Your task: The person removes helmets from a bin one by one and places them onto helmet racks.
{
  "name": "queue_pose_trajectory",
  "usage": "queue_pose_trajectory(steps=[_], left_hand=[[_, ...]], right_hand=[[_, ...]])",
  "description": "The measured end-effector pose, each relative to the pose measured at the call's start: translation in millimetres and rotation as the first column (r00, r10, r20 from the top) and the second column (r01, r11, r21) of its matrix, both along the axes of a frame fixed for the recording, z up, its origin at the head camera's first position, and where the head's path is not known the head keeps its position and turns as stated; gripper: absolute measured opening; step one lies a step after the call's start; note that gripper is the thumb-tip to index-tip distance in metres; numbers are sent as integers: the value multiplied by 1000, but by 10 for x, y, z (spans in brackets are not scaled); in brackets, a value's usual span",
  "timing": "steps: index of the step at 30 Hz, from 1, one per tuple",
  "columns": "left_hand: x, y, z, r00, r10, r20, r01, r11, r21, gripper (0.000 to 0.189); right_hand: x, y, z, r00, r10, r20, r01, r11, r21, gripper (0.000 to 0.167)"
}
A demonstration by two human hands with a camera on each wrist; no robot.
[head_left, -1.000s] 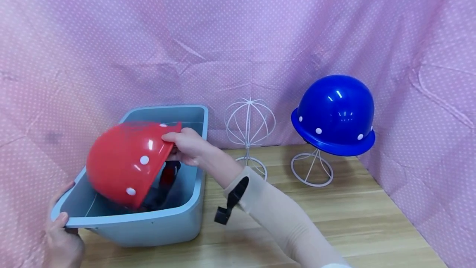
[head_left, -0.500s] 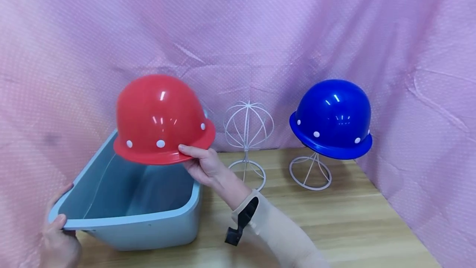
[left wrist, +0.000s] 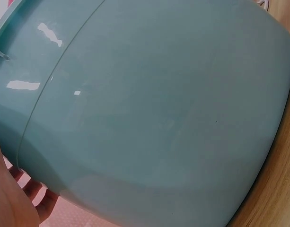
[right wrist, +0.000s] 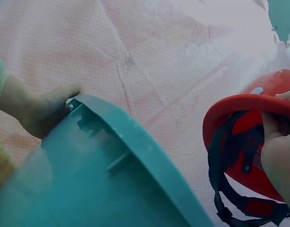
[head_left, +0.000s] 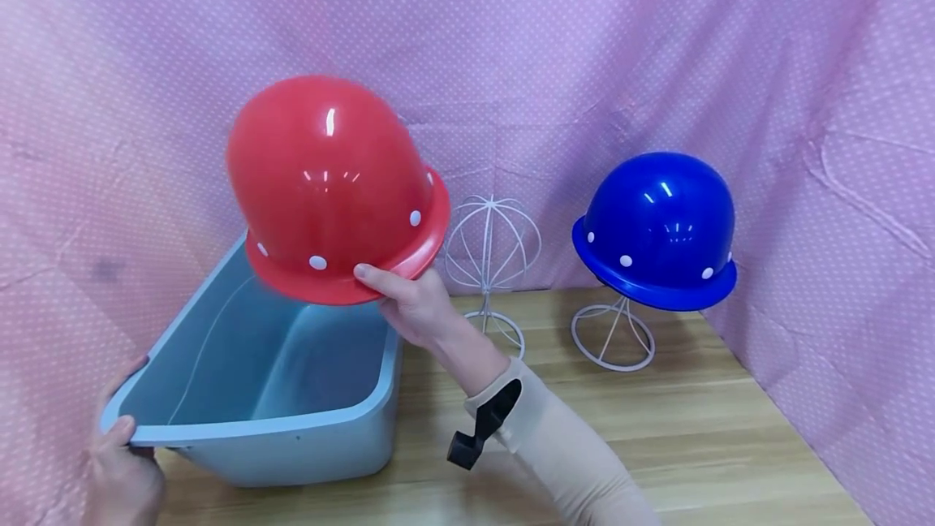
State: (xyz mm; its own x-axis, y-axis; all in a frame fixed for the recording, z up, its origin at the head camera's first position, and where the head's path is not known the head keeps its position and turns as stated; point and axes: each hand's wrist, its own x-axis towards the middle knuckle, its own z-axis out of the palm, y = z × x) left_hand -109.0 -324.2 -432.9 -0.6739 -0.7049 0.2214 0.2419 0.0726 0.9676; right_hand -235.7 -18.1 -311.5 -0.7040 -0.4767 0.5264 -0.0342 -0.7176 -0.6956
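In the head view, my right hand pinches the brim of a red hard hat, thumb on top and fingers beneath. The hat hangs tilted above a blue-grey plastic bin. Its dark inner harness and chin strap show in the right wrist view. At the bin's near left corner, my left hand grips the rim. Right of the hat stands a white wire hat stand with nothing on it. A blue hard hat sits on a second wire stand farther right.
The bin stands on a wood-grain table, at its left side. A pink dotted curtain hangs behind and along both sides. A black strap mount juts from my right wrist.
My right hand has lifted the red hard hat up out of the bin and turned it crown up, then raised it higher and tilted it. The left hand stays on the rim.
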Motion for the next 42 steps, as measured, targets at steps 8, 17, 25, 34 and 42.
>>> queue_pose_trajectory(steps=[8, 17, 25, 34, 42], left_hand=[[22, 19, 13, 1000, 12, -2, -12, 1000, -15, 68], [32, 23, -5, 999, 23, 23, -23, 1000, -18, 69], [20, 37, -25, 999, 44, -31, -44, 999, 3, 68], [9, 24, -35, 995, 66, -68, -65, 998, 13, 69], [-7, 17, -40, 996, 59, -73, -58, 998, 16, 68]], right_hand=[[13, 124, 174, 989, -124, -75, 116, 988, -100, 59], [-49, 334, 279, 975, -218, -51, 207, 965, -161, 52], [-61, 540, 309, 949, -312, 43, 314, 929, -196, 53], [-143, 684, 240, 918, -383, 101, 396, 885, -243, 41], [-172, 782, 208, 908, -404, 116, 420, 874, -246, 48]])
